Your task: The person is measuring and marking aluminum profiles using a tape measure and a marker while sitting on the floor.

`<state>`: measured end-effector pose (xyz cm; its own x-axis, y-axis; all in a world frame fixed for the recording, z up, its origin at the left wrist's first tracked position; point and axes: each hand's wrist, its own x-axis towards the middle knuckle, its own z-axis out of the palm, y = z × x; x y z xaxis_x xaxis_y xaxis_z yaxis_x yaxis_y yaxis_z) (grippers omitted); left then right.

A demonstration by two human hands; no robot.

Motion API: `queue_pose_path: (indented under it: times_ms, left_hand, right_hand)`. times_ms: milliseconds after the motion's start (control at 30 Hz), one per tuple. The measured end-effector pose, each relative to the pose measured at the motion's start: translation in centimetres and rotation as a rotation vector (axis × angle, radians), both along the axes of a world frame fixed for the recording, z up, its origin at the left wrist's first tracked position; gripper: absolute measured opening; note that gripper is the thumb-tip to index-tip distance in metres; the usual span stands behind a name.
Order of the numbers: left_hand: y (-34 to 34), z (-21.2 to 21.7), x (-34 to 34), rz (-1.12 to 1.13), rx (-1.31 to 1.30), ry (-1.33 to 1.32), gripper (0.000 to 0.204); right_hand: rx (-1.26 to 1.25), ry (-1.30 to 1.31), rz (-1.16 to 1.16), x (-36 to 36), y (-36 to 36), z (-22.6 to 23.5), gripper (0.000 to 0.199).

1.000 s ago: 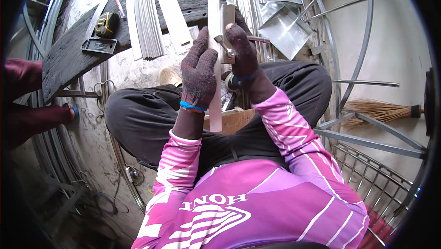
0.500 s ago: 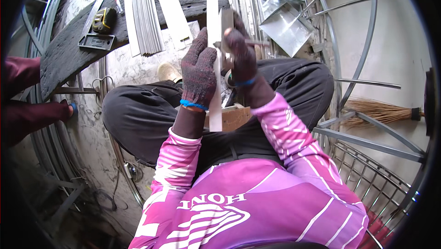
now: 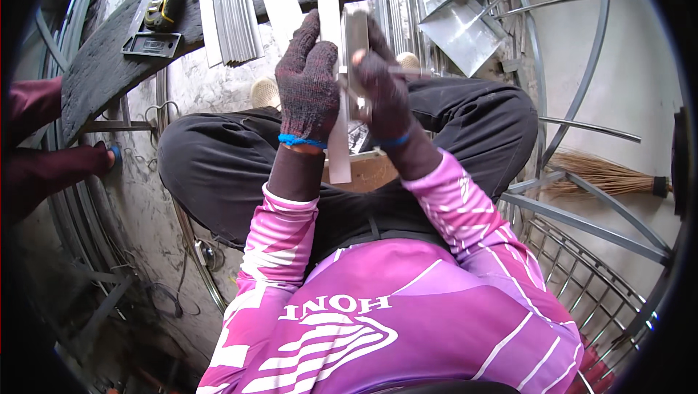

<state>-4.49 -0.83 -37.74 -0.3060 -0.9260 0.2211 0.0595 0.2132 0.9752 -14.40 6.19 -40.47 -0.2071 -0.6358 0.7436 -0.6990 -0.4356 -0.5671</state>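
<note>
My left hand (image 3: 308, 85), in a dark knitted glove with a blue cuff, is closed on a long flat pale metal strip (image 3: 339, 154). Its index finger lies along the strip's left edge, and the thumb is hidden. My gloved right hand (image 3: 380, 89) grips a grey metal block-like tool (image 3: 355, 38) against the strip's right side. A thin rod (image 3: 411, 71) juts out to the right by that hand; the tool's exact kind is unclear. Below, between my legs, sits a brown wooden piece (image 3: 367, 173), partly covered by the strip.
Ahead lies a dark worn plank (image 3: 102, 67) bearing a tape measure (image 3: 161, 10), a grey rectangular metal piece (image 3: 152, 45) and stacked metal strips (image 3: 236, 19). Bent sheet metal (image 3: 465, 30), a broom (image 3: 611, 176) and a wire rack (image 3: 582, 270) are at right. Another person's leg (image 3: 58, 176) shows left.
The view has shifted slightly. The strip's far end leans a little more to the left, and my right hand with the tool sits slightly nearer me along it. Both hands keep their hold.
</note>
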Motion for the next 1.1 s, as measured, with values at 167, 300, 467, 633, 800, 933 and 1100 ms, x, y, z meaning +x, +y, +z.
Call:
queue_pose_path:
  times_ms: [167, 300, 467, 633, 800, 933, 1100]
  left_hand:
    - [-0.9, -1.6, 0.9, 0.072, 0.066, 0.011, 0.035]
    - [-2.1, -0.9, 1.6, 0.073, -0.377, -0.344, 0.034]
    - [-1.1, 0.9, 0.3, 0.044, 0.110, 0.002, 0.040]
    - [-2.5, -2.0, 1.1, 0.091, -0.077, -0.071, 0.024]
    - [-2.0, -0.1, 0.5, 0.115, 0.022, -0.052, 0.025]
    - [-2.2, -0.9, 1.0, 0.053, -0.338, -0.321, 0.032]
    - [-2.6, -2.1, 1.6, 0.089, -0.408, -0.395, 0.031]
  right_hand:
    - [0.362, -0.788, 0.337, 2.1, 2.0, 1.1, 0.064]
    - [0.611, -1.213, 0.340, 5.9, 8.1, 2.0, 0.075]
    - [0.348, -0.720, 0.251, 3.0, 3.6, 1.7, 0.069]
    - [0.396, -0.728, 0.338, 2.7, 2.5, 3.0, 0.068]
    - [0.512, -1.285, 0.422, 5.8, 8.2, 2.8, 0.068]
    - [0.508, -0.780, 0.403, 2.8, 5.8, -0.5, 0.066]
    - [0.548, -0.473, 0.299, 4.2, 8.9, -1.2, 0.076]
